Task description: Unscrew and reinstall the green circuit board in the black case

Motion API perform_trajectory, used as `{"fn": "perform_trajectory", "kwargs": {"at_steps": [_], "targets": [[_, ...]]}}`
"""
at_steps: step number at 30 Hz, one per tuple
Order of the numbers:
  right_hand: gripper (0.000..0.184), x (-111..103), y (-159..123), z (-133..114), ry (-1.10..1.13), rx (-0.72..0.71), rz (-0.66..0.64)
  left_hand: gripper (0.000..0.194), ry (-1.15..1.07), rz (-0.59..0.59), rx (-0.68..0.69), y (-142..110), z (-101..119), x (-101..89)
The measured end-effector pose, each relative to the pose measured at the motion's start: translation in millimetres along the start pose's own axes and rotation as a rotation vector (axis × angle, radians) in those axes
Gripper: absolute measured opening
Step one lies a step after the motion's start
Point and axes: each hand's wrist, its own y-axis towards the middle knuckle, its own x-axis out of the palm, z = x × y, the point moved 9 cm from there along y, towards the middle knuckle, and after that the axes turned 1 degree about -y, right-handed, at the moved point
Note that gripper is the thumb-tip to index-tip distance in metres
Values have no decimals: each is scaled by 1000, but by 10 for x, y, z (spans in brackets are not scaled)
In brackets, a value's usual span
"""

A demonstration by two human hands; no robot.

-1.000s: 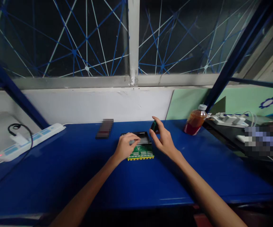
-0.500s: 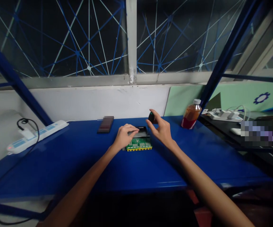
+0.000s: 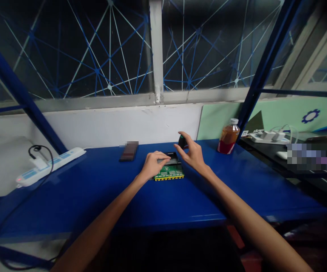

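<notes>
Left hand [image 3: 153,165]: palm down over the near-left side of the little black tray [image 3: 172,160], fingers stretched forward, thumb and fingertips brought together in a pinch. Can't tell if there's something tiny between them, sorry.
Left forearm [image 3: 109,211]: slants up from the bottom left, wrist nearly straight.
Right hand [image 3: 195,153]: raised higher than the left, back of the hand turned outward, gripping a dark tool [image 3: 182,141] between thumb and curved fingers. Handle's up in the grip, and a thin dark line seems to run down from it toward the tray.
Right forearm [image 3: 242,206]: long diagonal in from the bottom right.
Green board [image 3: 169,172]: flat on the blue table [image 3: 158,204], near the middle, yellow strip along its near edge, tray right at its far side.
Further off: bottle [image 3: 228,139] back right, power strip [image 3: 75,154] off left.
</notes>
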Motion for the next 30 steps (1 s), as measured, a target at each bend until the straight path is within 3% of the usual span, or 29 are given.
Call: {"fn": "perform_trajectory", "kwargs": {"at_steps": [13, 18, 30], "targets": [[52, 63, -7, -27, -61, -35, -81, 7, -37, 36, -136, -112, -188, -61], [50, 15, -5, -73, -135, -62, -31, 8, 56, 45, -83, -108, -144, -122], [56, 111, -47, -183, -213, -134, -123, 7, -4, 33, 13, -122, -81, -56]]}}
